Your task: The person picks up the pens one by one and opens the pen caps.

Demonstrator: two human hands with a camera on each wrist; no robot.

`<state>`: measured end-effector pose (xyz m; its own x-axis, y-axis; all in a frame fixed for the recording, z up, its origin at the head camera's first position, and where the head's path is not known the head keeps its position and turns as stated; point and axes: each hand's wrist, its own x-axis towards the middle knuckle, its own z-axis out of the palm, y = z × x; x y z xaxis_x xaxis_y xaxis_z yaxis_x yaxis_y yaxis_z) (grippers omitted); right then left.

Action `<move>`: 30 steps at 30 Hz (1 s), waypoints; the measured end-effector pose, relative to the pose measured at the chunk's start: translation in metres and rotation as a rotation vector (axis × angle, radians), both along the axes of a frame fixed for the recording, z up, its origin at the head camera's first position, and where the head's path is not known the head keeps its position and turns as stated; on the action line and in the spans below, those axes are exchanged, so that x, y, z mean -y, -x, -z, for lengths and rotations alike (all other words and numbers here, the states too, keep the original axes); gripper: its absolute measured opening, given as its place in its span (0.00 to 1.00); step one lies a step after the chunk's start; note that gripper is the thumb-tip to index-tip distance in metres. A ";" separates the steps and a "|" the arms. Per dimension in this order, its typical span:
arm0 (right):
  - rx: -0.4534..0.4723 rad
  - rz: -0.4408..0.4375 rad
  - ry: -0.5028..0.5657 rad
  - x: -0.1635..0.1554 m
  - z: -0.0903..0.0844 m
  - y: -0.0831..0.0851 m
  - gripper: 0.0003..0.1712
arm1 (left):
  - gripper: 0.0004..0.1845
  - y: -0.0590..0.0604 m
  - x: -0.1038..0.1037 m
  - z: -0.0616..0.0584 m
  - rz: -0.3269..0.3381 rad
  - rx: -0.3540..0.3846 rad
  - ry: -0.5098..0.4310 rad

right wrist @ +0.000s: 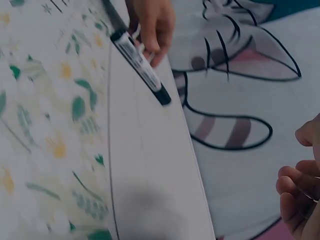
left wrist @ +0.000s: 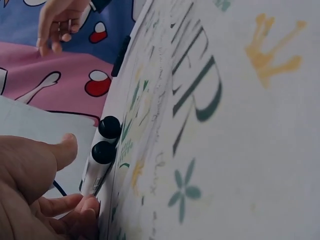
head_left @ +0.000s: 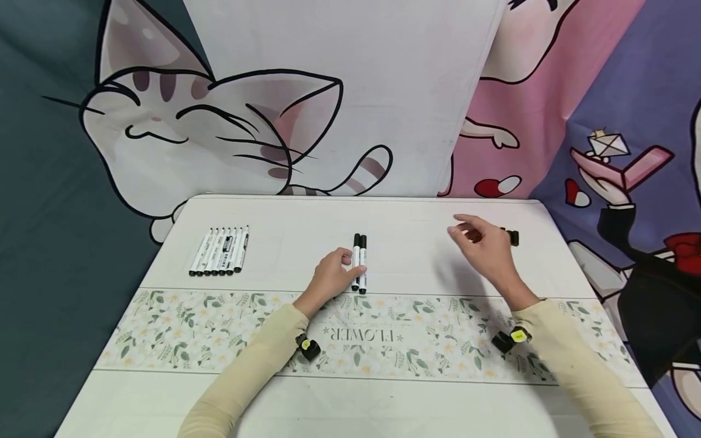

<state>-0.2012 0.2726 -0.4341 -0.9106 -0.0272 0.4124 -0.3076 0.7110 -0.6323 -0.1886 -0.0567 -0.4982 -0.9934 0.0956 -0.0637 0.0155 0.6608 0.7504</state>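
Observation:
Two white markers with black caps lie side by side mid-table. My left hand rests beside them, its fingertips touching the nearer marker, while the thumb stays off it. The same hand shows over the markers in the right wrist view. My right hand hovers above the table to the right, fingers loosely spread and holding nothing. Just past it lies a small black object, partly hidden by the hand. A row of several matching markers lies at the far left.
The table's white cloth has a floral band across it. Cartoon-print fabric hangs behind and to the right. Wrist cameras sit on both sleeves. The table's far edge is close behind the markers.

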 end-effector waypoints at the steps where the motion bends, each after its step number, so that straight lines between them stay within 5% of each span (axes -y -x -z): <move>1: 0.003 -0.030 -0.001 0.005 0.000 -0.003 0.21 | 0.29 0.000 0.000 0.000 0.002 0.001 -0.001; 10: 0.011 -0.198 0.008 0.036 0.000 -0.021 0.16 | 0.26 0.001 0.003 0.001 -0.002 0.020 -0.004; 30: 0.060 -0.279 -0.037 0.064 0.002 -0.023 0.15 | 0.23 0.004 0.006 -0.007 -0.030 0.038 0.127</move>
